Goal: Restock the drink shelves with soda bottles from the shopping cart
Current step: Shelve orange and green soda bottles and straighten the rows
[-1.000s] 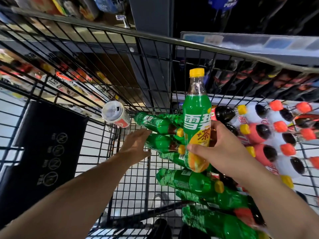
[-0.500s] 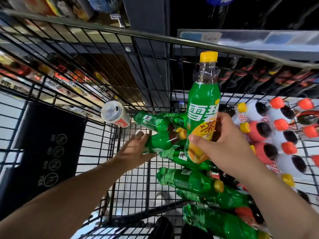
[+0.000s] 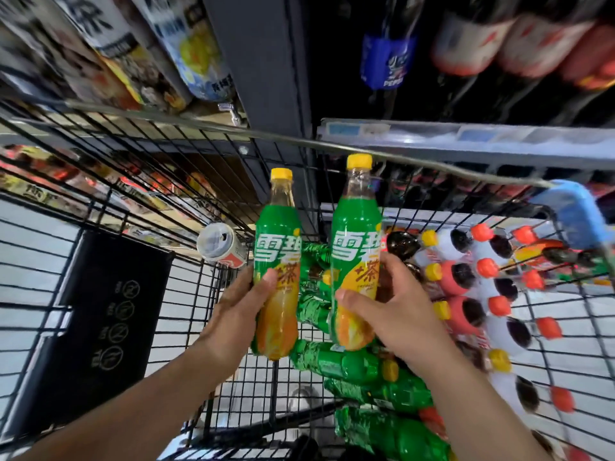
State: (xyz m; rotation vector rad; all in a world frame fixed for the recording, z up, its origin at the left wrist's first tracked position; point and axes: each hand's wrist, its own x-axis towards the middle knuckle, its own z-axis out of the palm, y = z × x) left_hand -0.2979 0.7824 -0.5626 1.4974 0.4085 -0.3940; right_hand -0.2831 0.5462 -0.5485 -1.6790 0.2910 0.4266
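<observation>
Two hands are busy here, each with a bottle of its own. The left hand point(image 3: 239, 314) wraps the lower body of the left green-and-orange plastic soda bottle point(image 3: 278, 261), thumb laid across the label. The right hand point(image 3: 396, 314) grips the right green-and-orange plastic soda bottle point(image 3: 356, 254) the same way. Both bottles are held upright, yellow caps up, side by side but apart, over the middle of the black wire shopping cart point(image 3: 199, 123). I take it the low grip keeps the labels facing out and the bases free to set down on a shelf. Under them a heap of green plastic bottles point(image 3: 349, 364) lies on its side, and to the right are rows of dark cola bottles with orange and yellow caps point(image 3: 466, 277). A white drink can point(image 3: 221, 244) lies tipped over at the far left of the heap, near the left bottle. Beyond the cart runs the grey shelf edge with its price strip point(image 3: 466, 138), and large dark bottles point(image 3: 499, 38) stand blurred above it. The cart's far rim crosses in front of that shelf, about level with the right bottle's cap, so to my eye both bottles need to go up and over it before they reach any gap.
</observation>
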